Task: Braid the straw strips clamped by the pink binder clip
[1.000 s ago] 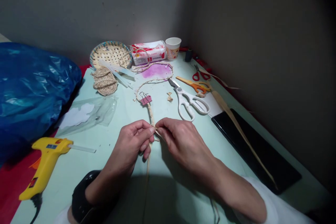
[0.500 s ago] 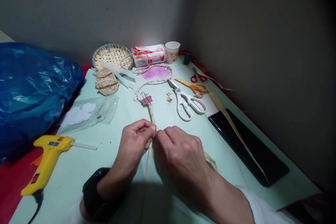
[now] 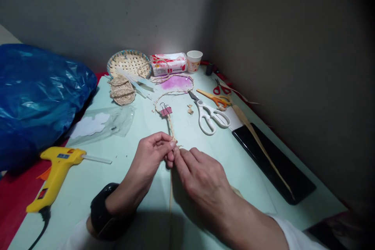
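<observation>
A thin braided straw cord [image 3: 170, 127] runs down from a pink binder clip [image 3: 166, 111] to my fingers. My left hand [image 3: 154, 150] pinches the cord's near end between thumb and forefinger. Against it, my right hand [image 3: 202, 172] is closed on the strands at the same spot, its fingertips touching the left thumb. One loose straw strand [image 3: 170, 191] hangs straight toward me below the hands. Beyond the clip, the finished braid curves away over a purple patch on the table. My right fingers hide part of the strands they grip.
Left are a yellow glue gun [image 3: 55, 175], a clear plastic bag [image 3: 120, 127] and a blue plastic bag [image 3: 43, 101]. White scissors [image 3: 209, 117], orange scissors [image 3: 218, 97] and a black tray [image 3: 281, 168] lie right. Behind stand a woven basket [image 3: 129, 62], a coil of cord [image 3: 122, 90] and a paper cup [image 3: 194, 61].
My right hand has shifted slightly down and right, its fingers more extended at the braid's end. The hanging strand now lies straighter. The whole view has moved a little.
</observation>
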`<state>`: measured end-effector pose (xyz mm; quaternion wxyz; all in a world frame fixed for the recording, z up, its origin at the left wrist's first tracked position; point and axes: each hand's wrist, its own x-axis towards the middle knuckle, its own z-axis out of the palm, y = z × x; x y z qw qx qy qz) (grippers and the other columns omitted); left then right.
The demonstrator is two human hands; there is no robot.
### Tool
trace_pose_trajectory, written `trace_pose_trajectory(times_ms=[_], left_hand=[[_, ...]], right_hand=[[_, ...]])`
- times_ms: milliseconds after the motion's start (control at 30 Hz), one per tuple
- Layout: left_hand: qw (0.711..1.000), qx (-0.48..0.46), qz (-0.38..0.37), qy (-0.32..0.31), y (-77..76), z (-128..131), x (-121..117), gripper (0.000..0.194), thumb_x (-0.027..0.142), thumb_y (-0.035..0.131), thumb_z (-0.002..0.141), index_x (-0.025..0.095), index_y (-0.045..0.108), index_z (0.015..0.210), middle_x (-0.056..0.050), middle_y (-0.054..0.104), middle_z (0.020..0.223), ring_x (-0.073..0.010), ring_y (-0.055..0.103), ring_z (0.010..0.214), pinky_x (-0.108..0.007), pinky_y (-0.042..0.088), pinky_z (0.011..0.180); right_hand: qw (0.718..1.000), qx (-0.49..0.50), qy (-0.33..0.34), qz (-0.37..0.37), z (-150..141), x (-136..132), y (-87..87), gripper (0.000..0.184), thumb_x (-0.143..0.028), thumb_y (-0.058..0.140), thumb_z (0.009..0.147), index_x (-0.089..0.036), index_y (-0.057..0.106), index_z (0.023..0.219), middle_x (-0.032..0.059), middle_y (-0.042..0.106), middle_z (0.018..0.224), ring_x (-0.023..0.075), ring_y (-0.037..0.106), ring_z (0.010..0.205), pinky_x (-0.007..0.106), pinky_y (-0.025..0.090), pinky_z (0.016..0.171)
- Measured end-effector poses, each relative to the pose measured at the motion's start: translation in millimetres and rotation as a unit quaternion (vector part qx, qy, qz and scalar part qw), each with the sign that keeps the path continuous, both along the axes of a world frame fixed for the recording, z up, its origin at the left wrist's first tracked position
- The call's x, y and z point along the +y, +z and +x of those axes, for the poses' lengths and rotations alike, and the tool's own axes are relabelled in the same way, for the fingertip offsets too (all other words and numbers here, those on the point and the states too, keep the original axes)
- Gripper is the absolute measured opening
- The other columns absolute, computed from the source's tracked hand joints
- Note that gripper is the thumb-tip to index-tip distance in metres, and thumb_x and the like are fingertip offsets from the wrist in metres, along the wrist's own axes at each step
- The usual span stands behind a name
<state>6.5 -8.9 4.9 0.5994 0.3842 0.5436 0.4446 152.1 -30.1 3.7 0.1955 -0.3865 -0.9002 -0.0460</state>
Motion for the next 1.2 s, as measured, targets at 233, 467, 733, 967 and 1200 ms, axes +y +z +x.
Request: trace_pose_trajectory(times_ms=[233,467,733,967,1200], left_hand=[[1.000,0.002,0.002,0.004,8.0,-6.3,-0.4,0.011,0.023,0.065,0.078,0.013,0.060,0.080,0.003,0.056,0.052,-0.0090,0.051,0.047,-0.021,0.041,0.051],[0.999,0.040,0.012,-0.014,5.8,-8.5,-4.2,0.009,0.023,0.059,0.083,0.015,0.059,0.084,0.003,0.057,0.053,-0.0105,0.054,0.050,-0.023,0.043,0.057],[0.998,0.057,-0.024,0.013,2.4,-7.5,-4.0,0.020,0.027,0.066,0.077,0.016,0.056,0.090,0.004,0.058,0.050,-0.0130,0.054,0.045,-0.025,0.044,0.049],[0.996,0.060,-0.052,0.033,2.8,-2.5,-0.5,0.018,0.027,0.070,0.071,0.014,0.061,0.080,0.003,0.056,0.048,-0.0114,0.052,0.041,-0.023,0.041,0.045],[0.992,0.085,-0.068,0.056,1.2,1.9,-0.3,0.021,0.033,0.072,0.070,0.015,0.062,0.076,0.005,0.051,0.043,-0.0081,0.043,0.036,-0.020,0.034,0.040]], right_hand=[[0.930,0.189,-0.035,-0.313,17.9,42.3,33.5,0.023,-0.028,0.048,0.094,-0.016,0.063,0.108,0.0084,0.068,0.097,0.0186,0.060,0.086,0.029,0.043,0.074],[0.845,0.190,0.061,-0.496,3.7,63.1,18.5,0.023,-0.031,0.046,0.094,-0.015,0.059,0.085,0.0020,0.063,0.079,0.0118,0.053,0.069,0.022,0.037,0.060],[0.833,0.202,0.067,-0.511,14.3,67.9,13.7,0.023,-0.022,0.044,0.094,-0.015,0.063,0.105,0.0043,0.066,0.089,0.0141,0.056,0.079,0.024,0.039,0.069],[0.908,0.099,-0.006,-0.408,10.2,62.3,18.5,0.022,-0.016,0.042,0.090,-0.017,0.063,0.083,0.0012,0.059,0.064,0.0118,0.048,0.057,0.025,0.029,0.056],[0.898,0.124,-0.027,-0.422,9.5,58.1,13.8,0.018,-0.018,0.039,0.090,-0.018,0.055,0.080,0.0000,0.056,0.063,0.0109,0.046,0.056,0.024,0.029,0.056]])
